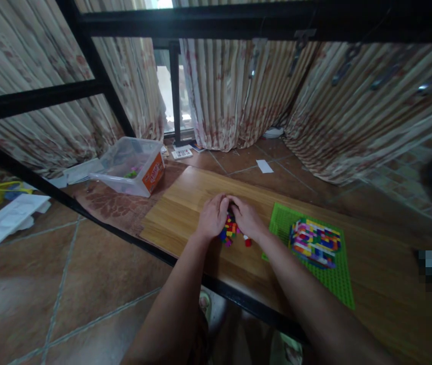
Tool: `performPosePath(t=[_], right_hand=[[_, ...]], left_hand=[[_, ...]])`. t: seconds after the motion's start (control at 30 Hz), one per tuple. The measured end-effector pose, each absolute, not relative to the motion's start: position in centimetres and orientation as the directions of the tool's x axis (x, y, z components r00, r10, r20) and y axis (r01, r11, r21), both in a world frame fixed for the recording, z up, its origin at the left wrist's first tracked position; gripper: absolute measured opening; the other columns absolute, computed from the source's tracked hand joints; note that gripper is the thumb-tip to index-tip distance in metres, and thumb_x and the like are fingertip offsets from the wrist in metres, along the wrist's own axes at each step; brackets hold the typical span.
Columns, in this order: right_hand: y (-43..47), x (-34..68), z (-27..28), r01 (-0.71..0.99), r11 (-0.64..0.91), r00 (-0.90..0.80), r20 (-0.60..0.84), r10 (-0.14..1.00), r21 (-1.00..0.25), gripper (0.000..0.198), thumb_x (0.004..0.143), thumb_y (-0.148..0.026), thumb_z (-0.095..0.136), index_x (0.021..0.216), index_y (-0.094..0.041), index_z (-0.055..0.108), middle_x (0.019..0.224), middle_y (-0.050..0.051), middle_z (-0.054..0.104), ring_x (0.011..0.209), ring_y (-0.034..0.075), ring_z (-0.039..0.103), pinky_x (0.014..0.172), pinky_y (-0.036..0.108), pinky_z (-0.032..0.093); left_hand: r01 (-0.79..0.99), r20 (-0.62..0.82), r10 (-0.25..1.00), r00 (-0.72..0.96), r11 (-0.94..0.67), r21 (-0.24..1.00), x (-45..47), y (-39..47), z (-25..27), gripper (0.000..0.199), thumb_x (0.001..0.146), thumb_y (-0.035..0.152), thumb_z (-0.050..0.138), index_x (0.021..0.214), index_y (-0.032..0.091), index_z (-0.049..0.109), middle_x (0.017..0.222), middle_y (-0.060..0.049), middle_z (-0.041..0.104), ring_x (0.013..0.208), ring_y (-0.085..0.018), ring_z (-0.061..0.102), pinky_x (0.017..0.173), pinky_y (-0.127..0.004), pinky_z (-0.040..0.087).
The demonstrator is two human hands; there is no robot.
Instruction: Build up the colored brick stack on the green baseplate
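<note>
On the wood-top bench (178, 203), near its middle, both hands are cupped round a small pile of mixed bricks (231, 229): red, yellow, green, blue, pink. L hand (213, 217) is along the pile's left side, R hand (245, 215) along the right, fingertips almost meeting at the far edge. Grip: hands close tog., fingers curled; can't tell if either is clamped on a brick, as the tips are hidden. One red brick (248, 243) lies just beside the pile, nr R wrist.

To the right of the R forearm, green baseplate (339, 286) lies flat w/ a multicol. brick build (315, 242) on it, approx. centre; details too small to read.

Left of the bench, on a reddish rug (119, 209), is a clear plastic tub (124, 185) w/ orange label (152, 174) and some green & pink bits inside. White moulded tray (8, 219) on tiled floor (102, 263), far L. Beyond the bench: white paper (264, 166) on the floor, then striped curtains (223, 96). Black metal frame (100, 86) crosses the upper view.
</note>
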State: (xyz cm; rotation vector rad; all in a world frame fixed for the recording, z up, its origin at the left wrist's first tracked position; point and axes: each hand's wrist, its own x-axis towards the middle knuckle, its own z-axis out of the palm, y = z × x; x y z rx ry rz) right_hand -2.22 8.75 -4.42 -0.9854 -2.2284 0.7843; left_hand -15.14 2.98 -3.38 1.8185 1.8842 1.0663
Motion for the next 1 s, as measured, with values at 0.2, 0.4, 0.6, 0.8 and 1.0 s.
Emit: performPosePath(t=[0.2, 0.4, 0.6, 0.8, 1.0], right_hand=[[7.6, 1.4, -3.4, 0.513, 0.585, -0.600, 0.225, 0.768, -0.628, 0.040, 0.081, 0.002, 0.039, 0.098, -0.016, 0.071, 0.095, 0.009, 0.070, 0.092, 0.020, 0.062, 0.089, 0.033, 0.046], [6.9, 3.1, -2.3, 0.570, 0.625, -0.650, 0.173, 0.740, -0.533, 0.040, 0.082, 0.003, 0.043, 0.102, -0.015, 0.072, 0.096, 0.009, 0.068, 0.093, 0.020, 0.060, 0.090, 0.032, 0.045], [6.7, 3.0, -1.1, 0.689, 0.588, -0.636, 0.037, 0.771, -0.424, 0.024, 0.088, -0.012, 0.058, 0.107, -0.016, 0.071, 0.105, 0.010, 0.066, 0.099, 0.021, 0.060, 0.091, 0.032, 0.044], [6.1, 2.4, -0.7, 0.777, 0.487, -0.540, -0.025, 0.841, -0.398, 0.022, 0.088, -0.016, 0.060, 0.104, -0.020, 0.073, 0.101, 0.007, 0.070, 0.097, 0.021, 0.061, 0.089, 0.031, 0.043], [5.9, 2.2, -0.6, 0.789, 0.470, -0.517, -0.015, 0.856, -0.397, 0.021, 0.087, -0.017, 0.060, 0.102, -0.020, 0.073, 0.099, 0.007, 0.071, 0.096, 0.021, 0.061, 0.087, 0.031, 0.043]], left_hand=[[0.660, 0.218, 0.970, -0.106, -0.095, 0.746, -12.3, 2.1, -3.0, 0.047, 0.103, 0.038, 0.024, 0.131, 0.015, 0.055, 0.129, -0.012, 0.065, 0.123, -0.023, 0.058, 0.109, -0.037, 0.041], [0.538, 0.190, 0.978, -0.085, -0.115, 0.835, -11.4, 1.8, -2.5, 0.047, 0.102, 0.039, 0.028, 0.133, 0.013, 0.053, 0.131, -0.014, 0.064, 0.126, -0.023, 0.057, 0.110, -0.037, 0.041], [0.459, 0.144, 0.973, -0.183, -0.045, 0.887, -12.5, 2.3, -2.1, 0.050, 0.101, 0.044, 0.030, 0.131, 0.013, 0.055, 0.119, -0.014, 0.070, 0.114, -0.023, 0.064, 0.101, -0.036, 0.048], [0.499, 0.169, 0.954, -0.248, -0.024, 0.866, -13.0, 3.0, -2.2, 0.035, 0.095, 0.032, 0.047, 0.117, 0.010, 0.065, 0.114, -0.015, 0.072, 0.108, -0.023, 0.067, 0.097, -0.035, 0.050], [0.558, 0.108, 0.961, -0.253, 0.054, 0.828, -13.2, 2.4, -1.5, 0.030, 0.089, 0.016, 0.051, 0.114, 0.011, 0.067, 0.111, -0.014, 0.073, 0.101, -0.022, 0.068, 0.093, -0.033, 0.051]])
